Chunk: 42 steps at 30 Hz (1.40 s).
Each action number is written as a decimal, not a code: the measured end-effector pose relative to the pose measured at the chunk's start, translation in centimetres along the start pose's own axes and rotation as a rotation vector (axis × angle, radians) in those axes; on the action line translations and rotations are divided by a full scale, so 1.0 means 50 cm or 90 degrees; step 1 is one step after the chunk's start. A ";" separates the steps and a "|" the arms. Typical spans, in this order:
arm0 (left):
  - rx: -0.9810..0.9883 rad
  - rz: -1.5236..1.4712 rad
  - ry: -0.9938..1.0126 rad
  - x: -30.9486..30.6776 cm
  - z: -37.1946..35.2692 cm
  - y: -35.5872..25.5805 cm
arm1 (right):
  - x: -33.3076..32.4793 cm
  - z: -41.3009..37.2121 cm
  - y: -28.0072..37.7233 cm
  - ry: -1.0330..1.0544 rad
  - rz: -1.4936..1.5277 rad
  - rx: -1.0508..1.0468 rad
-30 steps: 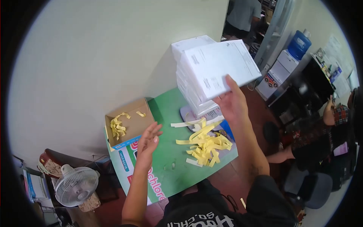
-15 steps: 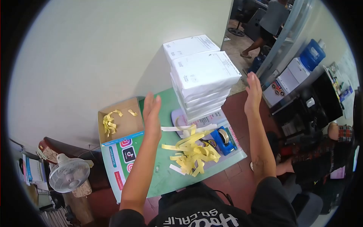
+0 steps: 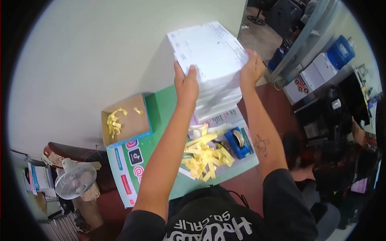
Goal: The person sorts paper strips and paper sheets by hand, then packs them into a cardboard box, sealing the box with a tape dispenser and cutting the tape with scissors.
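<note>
A tall stack of white printed packets (image 3: 215, 50) stands on the green table (image 3: 163, 94) against the wall. My left hand (image 3: 187, 86) presses on its near left side, thumb up and fingers along the edge. On the opposite side my right hand (image 3: 252, 70) grips near the top right corner, so the stack sits between both hands. Closer to me lies a pile of yellow paper strips (image 3: 207, 156). Beside it stands a blue tape dispenser (image 3: 238, 144) with a roll in it. Scissors (image 3: 221, 145) lie partly under the strips.
An open cardboard box (image 3: 126, 120) with a few yellow strips sits at the table's left. Further left is a white fan (image 3: 75, 178). A water dispenser (image 3: 317, 68) stands at right, and a seated person (image 3: 333, 164) is at the lower right.
Both my hands have moved forward and inward, from apart in the air onto the sides of the stack. The packets on top now line up more evenly. The person beyond the doorway has mostly left view.
</note>
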State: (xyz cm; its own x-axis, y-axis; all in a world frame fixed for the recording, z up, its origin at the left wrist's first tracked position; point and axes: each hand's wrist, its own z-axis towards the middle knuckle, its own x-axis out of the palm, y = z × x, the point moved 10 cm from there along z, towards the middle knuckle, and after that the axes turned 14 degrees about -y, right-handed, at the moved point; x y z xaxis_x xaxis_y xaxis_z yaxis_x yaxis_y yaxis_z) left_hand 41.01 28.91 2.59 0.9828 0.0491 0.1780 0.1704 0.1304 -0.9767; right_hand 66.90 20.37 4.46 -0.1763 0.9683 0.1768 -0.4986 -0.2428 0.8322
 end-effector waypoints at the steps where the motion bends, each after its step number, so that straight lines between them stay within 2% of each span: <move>1: -0.009 0.002 -0.002 0.004 0.006 -0.006 | 0.010 0.010 0.004 0.027 -0.007 -0.002; 4: 0.006 0.064 0.007 -0.056 -0.054 0.020 | -0.002 0.009 -0.007 0.163 0.006 0.013; 7: 0.087 0.136 0.028 -0.146 -0.106 0.019 | -0.157 -0.033 -0.002 0.151 0.004 -0.082; 8: 0.113 0.160 0.037 -0.182 -0.129 0.022 | -0.217 -0.077 0.019 0.186 -0.016 -0.069; 9: 0.198 0.291 0.092 -0.226 -0.174 0.040 | -0.280 -0.123 0.042 0.223 -0.034 -0.057; 10: 0.278 0.423 0.150 -0.283 -0.241 0.079 | -0.330 -0.186 0.026 0.336 -0.037 -0.060; 11: 0.234 0.529 0.217 -0.345 -0.306 0.153 | -0.389 -0.270 -0.013 0.445 -0.080 0.019; 12: 0.189 0.632 0.287 -0.400 -0.374 0.219 | -0.436 -0.360 -0.025 0.580 -0.182 0.043; 14: 0.043 0.779 0.384 -0.481 -0.493 0.308 | -0.518 -0.495 -0.044 0.673 -0.261 -0.021; 17: 0.062 0.798 0.383 -0.505 -0.575 0.394 | -0.556 -0.598 -0.096 0.763 -0.404 -0.035; 20: 0.075 0.793 0.351 -0.460 -0.580 0.430 | -0.543 -0.660 -0.144 0.758 -0.519 -0.026; 24: 0.107 0.790 0.389 -0.426 -0.542 0.453 | -0.480 -0.724 -0.173 0.691 -0.505 -0.007; 26: 0.147 0.777 0.363 -0.422 -0.508 0.464 | -0.456 -0.740 -0.185 0.611 -0.492 0.027; 27: 0.166 0.770 0.351 -0.420 -0.493 0.467 | -0.435 -0.753 -0.176 0.609 -0.496 -0.008; 28: 0.164 0.764 0.361 -0.415 -0.480 0.469 | -0.415 -0.751 -0.163 0.590 -0.436 0.076; 30: 0.166 0.752 0.374 -0.407 -0.448 0.466 | -0.388 -0.786 -0.146 0.586 -0.387 -0.024; 34: 0.194 0.723 0.436 -0.422 -0.423 0.472 | -0.354 -0.825 -0.146 0.668 -0.359 -0.009; 36: 0.206 0.726 0.412 -0.428 -0.403 0.465 | -0.334 -0.824 -0.136 0.721 -0.305 0.021; 37: 0.212 0.729 0.399 -0.431 -0.391 0.456 | -0.324 -0.808 -0.118 0.705 -0.293 -0.026; 39: 0.175 0.765 0.450 -0.432 -0.380 0.421 | -0.313 -0.769 -0.084 0.671 -0.270 -0.119; 40: 0.154 0.783 0.475 -0.434 -0.377 0.396 | -0.313 -0.736 -0.071 0.640 -0.244 -0.122; 42: 0.249 0.722 0.423 -0.448 -0.353 0.349 | -0.303 -0.652 -0.054 0.579 -0.191 -0.129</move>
State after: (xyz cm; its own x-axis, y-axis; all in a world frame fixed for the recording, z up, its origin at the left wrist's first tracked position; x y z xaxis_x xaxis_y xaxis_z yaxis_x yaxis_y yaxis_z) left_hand 23.20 12.62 -20.54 0.4363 -0.1497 -0.8873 -0.6650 0.6107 -0.4300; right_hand 43.24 4.46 -17.63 -0.5631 0.5978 -0.5706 -0.7506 -0.0812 0.6557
